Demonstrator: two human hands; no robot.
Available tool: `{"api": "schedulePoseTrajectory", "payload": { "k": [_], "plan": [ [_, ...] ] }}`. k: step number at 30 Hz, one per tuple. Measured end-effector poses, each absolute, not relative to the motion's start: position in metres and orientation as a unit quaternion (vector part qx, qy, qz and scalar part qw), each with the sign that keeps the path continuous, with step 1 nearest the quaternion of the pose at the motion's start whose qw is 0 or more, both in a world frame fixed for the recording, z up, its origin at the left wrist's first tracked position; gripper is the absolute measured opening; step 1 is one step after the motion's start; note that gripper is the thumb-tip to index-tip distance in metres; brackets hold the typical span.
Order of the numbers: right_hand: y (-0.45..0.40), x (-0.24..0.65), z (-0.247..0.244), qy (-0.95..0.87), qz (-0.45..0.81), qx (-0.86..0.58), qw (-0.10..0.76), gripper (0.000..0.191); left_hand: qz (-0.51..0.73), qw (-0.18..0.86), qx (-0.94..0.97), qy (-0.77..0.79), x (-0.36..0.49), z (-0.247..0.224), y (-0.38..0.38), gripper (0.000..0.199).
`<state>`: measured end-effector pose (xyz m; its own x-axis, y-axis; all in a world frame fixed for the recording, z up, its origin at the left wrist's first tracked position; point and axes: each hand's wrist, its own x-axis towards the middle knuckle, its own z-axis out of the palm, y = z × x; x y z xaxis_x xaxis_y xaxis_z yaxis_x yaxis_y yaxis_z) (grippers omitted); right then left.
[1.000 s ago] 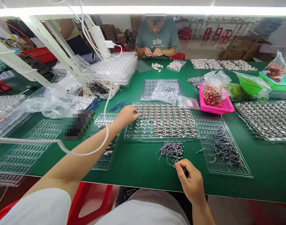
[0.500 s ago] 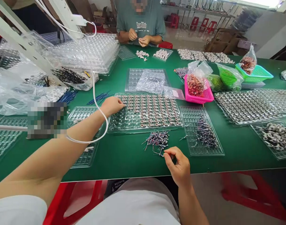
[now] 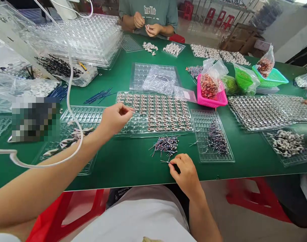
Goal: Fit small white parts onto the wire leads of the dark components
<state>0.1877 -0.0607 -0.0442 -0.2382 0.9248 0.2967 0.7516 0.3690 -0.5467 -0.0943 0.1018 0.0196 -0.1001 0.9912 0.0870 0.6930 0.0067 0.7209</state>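
My left hand [image 3: 115,117] hovers over the left part of a clear blister tray [image 3: 133,129], its thumb and fingertips pinched. Whether something tiny sits between them I cannot make out. Rows of small round-headed white parts [image 3: 166,114] fill the tray's right side and upper rows; several pockets at lower left are bare. At the table's front, my right hand [image 3: 185,174] pinches a small wired component [image 3: 166,162] with thin leads pointing left. Just above it lies a loose pile of similar wired components [image 3: 166,145].
To the right is a tray with more wired components [image 3: 216,137], then a pink basket [image 3: 212,101] of bagged copper-coloured parts. A white cable [image 3: 76,154] loops over my left forearm. Stacked clear trays [image 3: 75,40] stand at back left. Across the table, a co-worker's hands [image 3: 145,25] hold something small.
My left hand has drawn back slightly from the tray's upper left pockets. My right hand keeps its pinch on the wired component, now beside the pile. Another person's hand appears at far right.
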Motion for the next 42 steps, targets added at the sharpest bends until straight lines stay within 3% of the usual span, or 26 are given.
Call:
{"api": "schedulePoseTrajectory", "payload": {
  "k": [6,12,16,22,42],
  "plan": [
    [-0.063,0.189,-0.039,-0.779,0.164,-0.508,0.328,0.012,0.334,0.588,0.527,0.515,-0.058,0.017,0.034,0.015],
    [-0.059,0.184,-0.032,-0.764,0.164,-0.473,0.407,0.02,0.302,0.737,0.445,0.41,-0.026,0.013,0.02,0.026],
    [-0.054,0.178,-0.035,-0.733,0.139,-0.472,0.47,0.03,0.257,0.742,0.457,0.418,-0.011,0.013,0.026,0.021],
    [-0.054,0.176,-0.04,-0.713,0.129,-0.475,0.5,0.038,0.176,0.635,0.637,0.399,-0.011,0.006,0.021,0.026],
    [-0.054,0.174,-0.038,-0.722,0.141,-0.474,0.484,0.031,0.174,0.741,0.508,0.404,-0.013,-0.004,0.014,0.028]
  ]
}}
